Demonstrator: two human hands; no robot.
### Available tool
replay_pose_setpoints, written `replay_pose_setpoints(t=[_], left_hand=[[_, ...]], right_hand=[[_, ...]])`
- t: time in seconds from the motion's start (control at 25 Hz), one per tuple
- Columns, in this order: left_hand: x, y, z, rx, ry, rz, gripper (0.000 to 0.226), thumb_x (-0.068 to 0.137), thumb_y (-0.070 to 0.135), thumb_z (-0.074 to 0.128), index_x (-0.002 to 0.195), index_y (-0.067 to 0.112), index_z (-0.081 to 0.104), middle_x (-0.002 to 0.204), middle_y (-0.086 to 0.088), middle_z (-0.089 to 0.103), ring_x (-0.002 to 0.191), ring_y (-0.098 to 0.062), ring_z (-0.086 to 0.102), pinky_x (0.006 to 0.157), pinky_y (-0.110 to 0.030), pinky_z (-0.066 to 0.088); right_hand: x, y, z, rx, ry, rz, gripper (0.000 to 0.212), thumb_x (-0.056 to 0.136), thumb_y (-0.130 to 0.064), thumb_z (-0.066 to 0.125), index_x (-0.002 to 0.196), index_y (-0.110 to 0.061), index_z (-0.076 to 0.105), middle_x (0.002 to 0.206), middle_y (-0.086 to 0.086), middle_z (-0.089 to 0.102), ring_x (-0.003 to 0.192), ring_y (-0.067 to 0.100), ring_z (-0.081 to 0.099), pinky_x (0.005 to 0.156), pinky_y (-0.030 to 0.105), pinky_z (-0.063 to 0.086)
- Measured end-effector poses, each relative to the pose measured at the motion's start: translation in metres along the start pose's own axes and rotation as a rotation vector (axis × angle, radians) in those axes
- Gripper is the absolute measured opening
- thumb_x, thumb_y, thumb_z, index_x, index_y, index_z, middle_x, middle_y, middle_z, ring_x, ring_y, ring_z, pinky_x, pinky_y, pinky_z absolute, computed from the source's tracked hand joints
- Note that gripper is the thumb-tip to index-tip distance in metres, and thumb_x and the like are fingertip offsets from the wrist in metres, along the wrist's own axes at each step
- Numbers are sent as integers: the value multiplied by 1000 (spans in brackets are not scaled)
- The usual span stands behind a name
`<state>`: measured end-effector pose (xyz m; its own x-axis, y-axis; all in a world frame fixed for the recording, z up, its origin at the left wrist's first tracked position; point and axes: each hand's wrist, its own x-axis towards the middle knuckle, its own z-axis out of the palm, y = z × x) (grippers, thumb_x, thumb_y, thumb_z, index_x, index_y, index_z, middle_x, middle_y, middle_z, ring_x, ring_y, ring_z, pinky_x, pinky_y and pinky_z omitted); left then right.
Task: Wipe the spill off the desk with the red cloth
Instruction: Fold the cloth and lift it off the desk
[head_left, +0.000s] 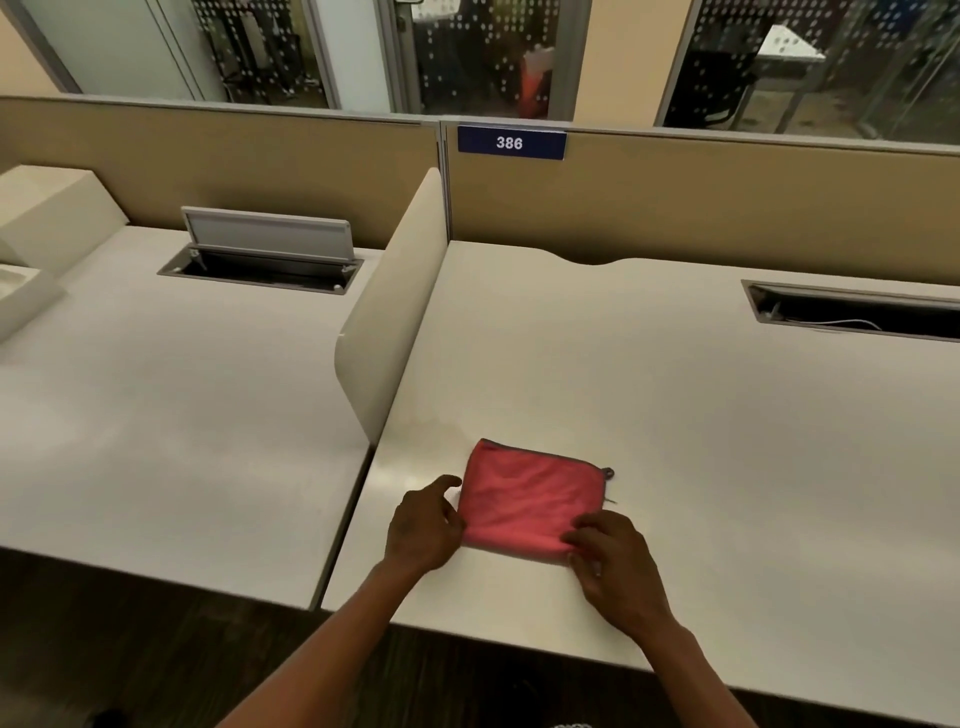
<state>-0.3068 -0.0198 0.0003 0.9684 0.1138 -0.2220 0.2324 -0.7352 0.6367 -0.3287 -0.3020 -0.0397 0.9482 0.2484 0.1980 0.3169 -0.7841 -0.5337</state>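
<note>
Red cloth (530, 501) lay folded on bench (727, 415); right hand (618, 566) pinched its 5 o'clock corner, left hand (423, 525) loose at 9 o'clock, holding nothing. No spill visible to me; wipe could miss it, cloth might bunch.

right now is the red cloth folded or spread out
Folded: the red cloth lies flat on the desk as a compact rectangle, doubled layers showing at its near edge, where the right hand pinches it.
</note>
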Motion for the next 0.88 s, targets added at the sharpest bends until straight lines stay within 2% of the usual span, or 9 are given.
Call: replay_pose_setpoints(t=[0.12, 0.24, 0.32, 0.44, 0.52, 0.64, 0.76, 0.88], left_hand=[[-2, -1, -4, -5, -5, 34, 54, 86, 15, 65, 136, 31, 55, 86, 13, 67, 76, -9, 65, 74, -27, 52], [0, 4, -9, 26, -77, 135, 52, 84, 2, 60, 123, 36, 58, 96, 7, 57, 77, -10, 61, 65, -19, 44], [5, 10, -18, -103, -90, 124, 42, 86, 1, 64, 110, 35, 68, 106, 6, 54, 84, -9, 67, 69, -23, 54], [9, 21, -37, -300, -143, 159, 42, 79, 4, 80, 112, 28, 72, 123, 9, 53, 95, -7, 68, 81, -25, 58], [16, 27, -47, -271, -145, 245, 46, 76, 6, 85, 115, 25, 71, 116, 8, 62, 94, -7, 67, 84, -27, 58], [32, 38, -65, -238, -72, 270, 26, 80, 11, 80, 101, 27, 76, 93, 11, 74, 86, -8, 69, 84, -33, 58], [52, 47, -87, -433, -41, 221, 11, 85, 14, 78, 91, 23, 77, 90, 6, 77, 89, -14, 71, 84, -33, 57], [76, 51, -102, -644, -102, 215, 7, 89, 14, 76, 96, 14, 75, 93, -2, 77, 96, -17, 72, 92, -33, 56]], right_hand=[[13, -7, -13, 129, 55, 15, 19, 82, -24, 73, 100, -24, 79, 107, -9, 71, 106, 12, 62, 89, 39, 56], [41, -16, -33, 260, 21, 18, 16, 88, -29, 71, 103, -28, 77, 103, -18, 73, 97, 1, 67, 86, 32, 56], [65, -25, -49, 309, 5, -2, 13, 90, -26, 73, 102, -28, 77, 98, -20, 75, 91, -1, 69, 84, 28, 55], [100, -37, -77, 366, -16, -22, 14, 92, -15, 75, 101, -25, 78, 95, -17, 77, 91, 1, 70, 80, 21, 52], [123, -42, -97, 410, -62, -11, 15, 93, -13, 74, 100, -25, 79, 95, -17, 78, 93, 1, 71, 80, 16, 50], [154, -48, -120, 496, -99, 32, 15, 94, -14, 73, 98, -26, 80, 98, -15, 78, 95, 3, 71, 79, 16, 53], [180, -48, -130, 694, -46, 139, 15, 94, -12, 74, 100, -25, 79, 98, -4, 78, 87, 10, 72, 71, 23, 56], [197, -48, -124, 773, 11, 206, 16, 95, -11, 73, 103, -25, 78, 89, -3, 75, 78, 8, 65, 66, 20, 50]])
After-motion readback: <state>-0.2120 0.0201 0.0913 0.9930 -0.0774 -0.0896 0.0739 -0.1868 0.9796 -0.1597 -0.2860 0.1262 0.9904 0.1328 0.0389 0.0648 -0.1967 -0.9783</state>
